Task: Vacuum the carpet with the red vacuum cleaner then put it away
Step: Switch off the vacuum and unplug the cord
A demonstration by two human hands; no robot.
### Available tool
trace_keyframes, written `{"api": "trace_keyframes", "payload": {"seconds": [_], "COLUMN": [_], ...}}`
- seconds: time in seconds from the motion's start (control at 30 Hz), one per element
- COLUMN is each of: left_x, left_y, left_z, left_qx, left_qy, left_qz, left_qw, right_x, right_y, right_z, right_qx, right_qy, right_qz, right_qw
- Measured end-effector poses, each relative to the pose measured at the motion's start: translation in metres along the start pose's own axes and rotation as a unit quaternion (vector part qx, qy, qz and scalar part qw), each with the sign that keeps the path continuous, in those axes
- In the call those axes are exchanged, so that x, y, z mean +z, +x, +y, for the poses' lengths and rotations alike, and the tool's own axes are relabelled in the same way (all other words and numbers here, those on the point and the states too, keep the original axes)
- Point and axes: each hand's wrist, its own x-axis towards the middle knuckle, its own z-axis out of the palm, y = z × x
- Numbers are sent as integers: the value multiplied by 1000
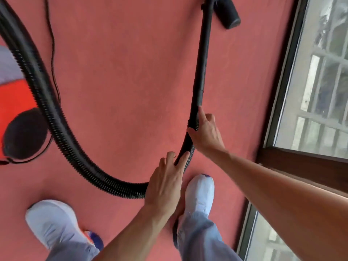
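bare-armed and nearest, held the hose two-handed: right hand wrapped round the cuff at the wand's near end, forefinger along it, left hand closed over the bend just nearer. had the red vacuum cleaner at left on the carpet, floor head far ahead beside the window. likely needed straight, overlapping strokes steered from the right grip, slack lifted clear of shoes and cord.

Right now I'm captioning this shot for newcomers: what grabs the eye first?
The black hose loops across the red carpet from the red vacuum cleaner at the left edge. At centre the left hand holds the hose; the right hand grips where it joins the wand.
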Motion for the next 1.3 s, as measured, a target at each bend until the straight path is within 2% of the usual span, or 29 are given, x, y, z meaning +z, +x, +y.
{"api": "trace_keyframes", "payload": {"seconds": [0.17,0.33,0.43,0.5,0.63,0.77,0.87,0.93,1.1,1.2,1.3], "left_x": [50,90,94,83,37,-37,-98,-141,-242,-292,-323], "left_y": [21,12,9,6,-5,-22,-52,-76,-136,-169,-193], "left_z": [-51,-96,-99,-96,-99,-115,-138,-157,-224,-258,-285], "left_qx": [12,27,31,21,-7,-62,-115,-174,-337,-365,-360], "left_qy": [107,156,129,104,102,79,3,-41,-130,-159,-176], "left_qz": [47,6,-2,-20,-62,-35,-17,-8,19,59,83], "left_qw": [993,987,991,994,993,994,993,984,932,915,912], "right_x": [63,107,107,97,61,18,-14,-32,-49,-37,-11], "right_y": [19,21,18,16,12,-3,-19,-32,-80,-110,-138], "right_z": [14,30,29,27,-1,-39,-90,-138,-294,-380,-443], "right_qx": [-30,-61,-54,-57,-6,2,-32,-56,-184,-280,-383], "right_qy": [-38,-146,-164,-181,-188,-190,-257,-321,-410,-416,-421], "right_qz": [-9,-13,-30,-64,-115,-138,-149,-126,-90,-100,-108], "right_qw": [999,987,985,980,975,972,954,937,889,860,815]}}
